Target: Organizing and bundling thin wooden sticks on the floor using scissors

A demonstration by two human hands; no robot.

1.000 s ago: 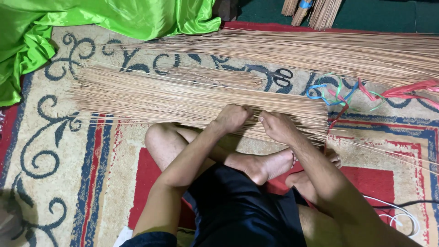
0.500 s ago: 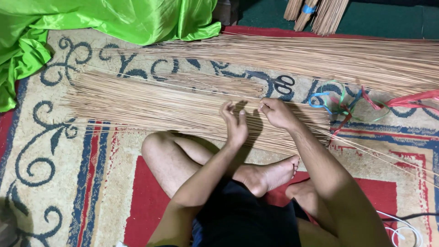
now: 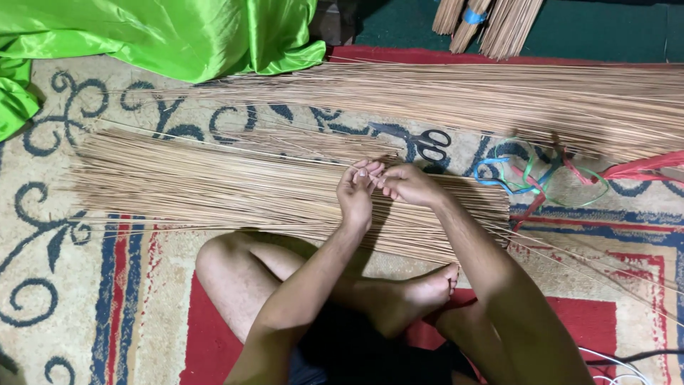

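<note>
Whether a single stick is pinched between the fingertips is too fine to make out; the fingers meet over the pile and hide whatever lies between them. The far bundles of sticks (image 3: 491, 21) at the top edge are cut off, and so is the long far layer of thin tan sticks (image 3: 499, 100) at the right edge. A pair of black-handled scissors (image 3: 420, 140) lies half lost among the dark scrolls of the patterned cream, blue and red carpet (image 3: 43, 285).

The near flat layer of thin tan sticks (image 3: 214, 185) lies on the carpet just in front of the person's crossed legs, its long axis running left to right across the view, the ends on the left roughly even.

The left hand (image 3: 358, 191) and the right hand (image 3: 407, 184) are raised just above this layer, close together, fingertips touching or nearly so. Both are loosely curled with fingers bent inward, not flat. A tangle of blue, green and red plastic strips (image 3: 531, 175) lies to the right, and a bright green satin cloth (image 3: 164, 36) lies at the upper left.
</note>
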